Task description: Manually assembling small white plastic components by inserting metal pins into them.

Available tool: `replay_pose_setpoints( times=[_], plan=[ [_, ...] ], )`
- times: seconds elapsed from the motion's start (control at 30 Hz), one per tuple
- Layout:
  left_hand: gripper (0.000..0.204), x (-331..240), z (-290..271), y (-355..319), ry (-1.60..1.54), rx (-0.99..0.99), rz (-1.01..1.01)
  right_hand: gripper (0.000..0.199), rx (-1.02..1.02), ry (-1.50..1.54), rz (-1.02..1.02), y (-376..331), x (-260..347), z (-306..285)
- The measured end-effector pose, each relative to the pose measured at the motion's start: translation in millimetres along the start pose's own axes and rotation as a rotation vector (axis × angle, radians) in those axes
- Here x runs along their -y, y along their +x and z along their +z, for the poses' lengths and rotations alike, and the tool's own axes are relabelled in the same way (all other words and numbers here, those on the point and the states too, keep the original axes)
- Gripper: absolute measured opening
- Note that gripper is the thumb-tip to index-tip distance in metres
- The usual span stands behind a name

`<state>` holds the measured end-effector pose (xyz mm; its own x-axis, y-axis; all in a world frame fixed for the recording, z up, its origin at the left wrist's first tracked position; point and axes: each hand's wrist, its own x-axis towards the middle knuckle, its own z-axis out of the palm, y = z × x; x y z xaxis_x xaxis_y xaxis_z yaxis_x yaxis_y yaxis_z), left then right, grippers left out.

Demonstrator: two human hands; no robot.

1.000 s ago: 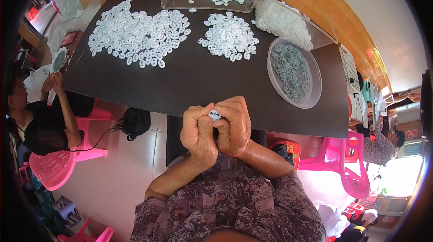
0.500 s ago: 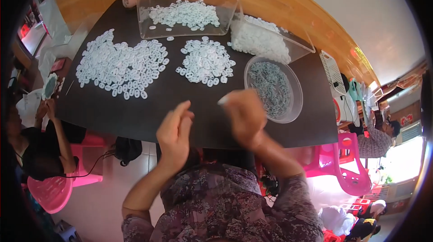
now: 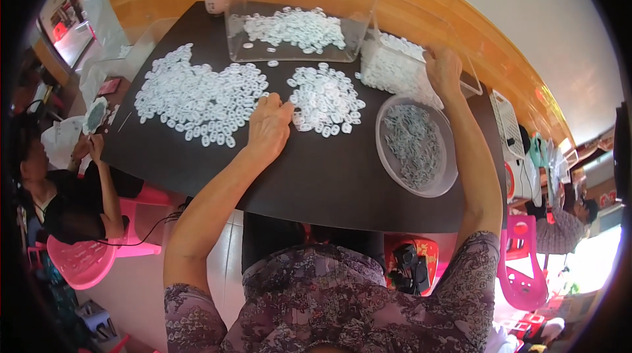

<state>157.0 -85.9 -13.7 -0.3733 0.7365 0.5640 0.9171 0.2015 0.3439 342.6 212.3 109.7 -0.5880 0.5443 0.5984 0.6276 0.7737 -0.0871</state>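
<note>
On the dark counter [image 3: 316, 182], our left hand [image 3: 268, 126] rests half-curled, fingertips touching the middle heap of small white rings [image 3: 326, 99]. Our right hand [image 3: 444, 70] reaches into the far-right clear bin [image 3: 395, 70]; its grip we cannot tell. We judge the rings light, stiff, slippery: pinch each at its rim.

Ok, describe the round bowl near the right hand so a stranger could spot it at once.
Start at the dark table and go to its right end. There, below the right hand, sits a shallow clear round bowl. It alone holds greyish pieces; the neighbouring piles and boxes hold white ones.
</note>
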Motion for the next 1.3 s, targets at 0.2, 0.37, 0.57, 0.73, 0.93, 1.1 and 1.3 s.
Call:
replay_pose_setpoints(
  times=[0.2,0.37,0.57,0.73,0.93,1.1,1.3],
  plan=[
    [0.016,-9.5,-9.0,-12.6,-0.110,-0.039,0.091,0.012,-0.319,0.197,-0.230,-30.1,16.2,-14.2],
    [0.009,-10.2,-13.1,-14.5,-0.035,0.024,0.114,0.011,0.007,0.271,-0.223,-101.8,33.1,-34.4],
    [0.014,-14.4,-12.2,-13.4,0.018,0.064,0.059,0.007,0.260,0.393,-0.232,-158.2,26.8,2.6],
    [0.016,-14.2,-21.0,-22.1,-0.053,0.078,0.001,0.007,0.267,0.311,-0.246,-157.9,36.7,3.6],
    [0.018,-20.2,-33.3,-38.3,0.063,0.061,0.120,0.006,0.216,0.326,-0.200,-157.7,33.2,-0.4],
    [0.019,-26.3,-36.5,-44.5,0.087,0.023,0.123,0.006,0.234,0.313,-0.208,-157.7,42.8,11.1],
    [0.017,-43.7,-45.8,-49.2,-0.281,-0.024,-0.069,0.007,0.276,0.254,-0.298,-150.8,40.7,22.5]
  ],
)
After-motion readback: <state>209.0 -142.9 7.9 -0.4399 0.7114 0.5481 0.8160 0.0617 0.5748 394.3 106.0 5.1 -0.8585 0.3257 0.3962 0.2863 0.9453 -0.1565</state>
